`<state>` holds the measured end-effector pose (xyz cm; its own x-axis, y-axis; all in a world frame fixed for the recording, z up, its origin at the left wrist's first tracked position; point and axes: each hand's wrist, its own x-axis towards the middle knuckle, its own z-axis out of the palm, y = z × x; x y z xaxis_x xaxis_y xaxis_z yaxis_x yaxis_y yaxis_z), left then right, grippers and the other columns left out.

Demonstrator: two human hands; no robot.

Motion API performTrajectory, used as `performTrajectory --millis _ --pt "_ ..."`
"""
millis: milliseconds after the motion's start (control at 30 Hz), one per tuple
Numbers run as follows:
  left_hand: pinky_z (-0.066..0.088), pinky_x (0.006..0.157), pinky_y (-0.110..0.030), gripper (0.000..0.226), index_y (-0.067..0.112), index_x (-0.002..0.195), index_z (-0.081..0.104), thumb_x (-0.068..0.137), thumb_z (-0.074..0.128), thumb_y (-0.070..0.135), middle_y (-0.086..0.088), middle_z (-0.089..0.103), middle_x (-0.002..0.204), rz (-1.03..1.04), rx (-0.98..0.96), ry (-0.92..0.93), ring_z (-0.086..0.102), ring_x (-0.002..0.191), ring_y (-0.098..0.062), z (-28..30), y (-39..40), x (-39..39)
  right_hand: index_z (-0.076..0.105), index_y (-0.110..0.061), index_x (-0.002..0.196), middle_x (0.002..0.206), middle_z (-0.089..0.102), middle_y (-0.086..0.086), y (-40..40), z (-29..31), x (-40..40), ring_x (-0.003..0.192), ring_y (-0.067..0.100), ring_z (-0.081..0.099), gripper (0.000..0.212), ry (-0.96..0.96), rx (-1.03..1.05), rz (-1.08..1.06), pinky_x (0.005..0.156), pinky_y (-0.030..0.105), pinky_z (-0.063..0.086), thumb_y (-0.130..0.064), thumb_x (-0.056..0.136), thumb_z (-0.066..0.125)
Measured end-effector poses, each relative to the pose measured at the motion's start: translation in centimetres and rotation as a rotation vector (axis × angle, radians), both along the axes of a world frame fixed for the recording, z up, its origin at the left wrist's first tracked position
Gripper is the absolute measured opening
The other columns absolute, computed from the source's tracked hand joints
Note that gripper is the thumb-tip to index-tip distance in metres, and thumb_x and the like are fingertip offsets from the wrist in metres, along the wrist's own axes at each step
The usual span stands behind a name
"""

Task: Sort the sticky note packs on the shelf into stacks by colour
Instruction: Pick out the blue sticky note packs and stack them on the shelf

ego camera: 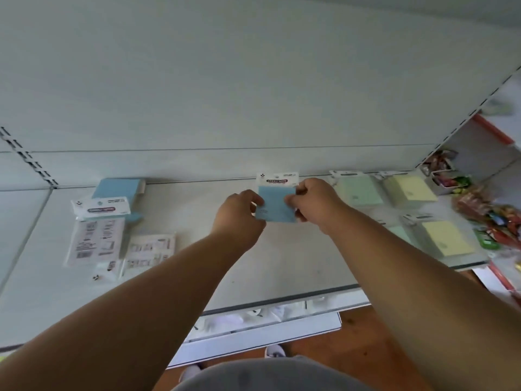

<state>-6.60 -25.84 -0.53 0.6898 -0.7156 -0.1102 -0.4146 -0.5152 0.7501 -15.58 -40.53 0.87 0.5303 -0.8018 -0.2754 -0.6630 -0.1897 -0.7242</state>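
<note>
Blue sticky note pack [276, 204] held above shelf [282, 266] middle; our left hand [239, 214] and right hand [314, 204] pinch its sides. We judge: carrying step. Next: lay it on blue stack [118, 189], far left.

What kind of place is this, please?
Probably a shop. A white display shelf has a slotted back panel, the hands hold a blue sticky note pack with a hang-tab header, and wrapped sweets lie alongside.

White shelf [282, 249] with sticky note packs.
Blue packs [118, 190] lie left, green packs [358, 190] and yellow packs [408, 190] right.
</note>
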Motion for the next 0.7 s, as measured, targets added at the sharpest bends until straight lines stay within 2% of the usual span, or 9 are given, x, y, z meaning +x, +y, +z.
performTrajectory --millis 67,133,200,233,300,400,533,700 --pt "0.051 0.078 -0.028 0.034 0.026 0.112 0.061 0.08 0.063 0.016 -0.002 0.058 0.111 -0.02 0.061 -0.082 0.061 0.093 -0.021 -0.3 -2.2 -1.3 0.059 -0.011 0.074 0.082 0.068 0.017 -2.0 -0.1 -0.5 0.074 0.035 0.068 0.015 0.132 -0.126 0.066 0.072 0.045 0.059 -0.021 0.078 0.071" --pt "0.051 0.083 -0.03 0.034 0.024 0.116 0.061 0.083 0.062 0.017 -0.005 0.056 0.115 -0.014 0.112 -0.132 0.06 0.098 -0.024 -0.5 -3.9 -2.6 0.06 -0.011 0.08 0.081 0.065 0.012 -3.6 -0.1 -0.8 0.076 0.031 0.066 0.014 0.227 -0.207 0.146 0.068 0.035 0.054 -0.023 0.078 0.068" --pt "0.051 0.086 -0.033 0.033 0.023 0.117 0.061 0.084 0.062 0.019 -0.006 0.055 0.116 0.019 0.15 -0.172 0.06 0.101 -0.027 -0.8 -4.9 -3.5 0.061 -0.015 0.088 0.083 0.061 0.008 -4.8 -0.3 -0.7 0.076 0.026 0.06 0.015 0.281 -0.233 0.204 0.065 0.027 0.042 -0.025 0.079 0.068" --pt "0.05 0.087 -0.034 0.033 0.023 0.117 0.061 0.084 0.062 0.019 -0.007 0.055 0.116 0.036 0.166 -0.189 0.06 0.102 -0.028 -1.0 -5.2 -3.8 0.063 -0.015 0.09 0.085 0.061 0.008 -5.3 -0.5 -0.6 0.079 0.026 0.06 0.017 0.301 -0.246 0.224 0.066 0.026 0.039 -0.026 0.079 0.068" --pt "0.05 0.088 -0.035 0.032 0.026 0.117 0.062 0.085 0.06 0.019 -0.006 0.055 0.116 0.057 0.202 -0.212 0.06 0.103 -0.029 -1.4 -5.7 -4.4 0.063 -0.01 0.099 0.096 0.067 0.011 -5.8 -1.0 -0.5 0.091 0.029 0.064 0.027 0.318 -0.279 0.228 0.07 0.027 0.043 -0.026 0.077 0.069" --pt "0.049 0.09 -0.035 0.033 0.031 0.121 0.062 0.088 0.058 0.026 -0.005 0.054 0.12 0.067 0.245 -0.221 0.059 0.106 -0.028 -1.7 -6.1 -4.9 0.047 -0.007 0.117 0.114 0.064 0.014 -5.8 -1.0 -1.1 0.108 0.034 0.061 0.047 0.296 -0.34 0.175 0.081 0.034 0.046 -0.022 0.079 0.071" --pt "0.049 0.091 -0.033 0.039 0.032 0.127 0.057 0.088 0.06 0.035 -0.002 0.053 0.124 0.122 0.202 -0.217 0.061 0.104 -0.024 -1.3 -4.7 -6.2 0.046 -0.009 0.109 0.106 0.063 0.014 -4.5 -1.0 -1.8 0.1 0.035 0.061 0.034 0.219 -0.434 0.294 0.07 0.032 0.038 -0.023 0.085 0.066" --pt "0.044 0.079 -0.025 0.033 0.028 0.121 0.06 0.089 0.059 0.036 0.004 0.059 0.115 0.228 0.159 -0.244 0.061 0.096 -0.017 -1.4 -0.6 -5.9 0.052 -0.012 0.102 0.097 0.06 0.007 -0.2 -0.8 -0.9 0.093 0.027 0.056 0.022 0.058 -0.409 0.455 0.07 0.03 0.035 -0.03 0.09 0.058"
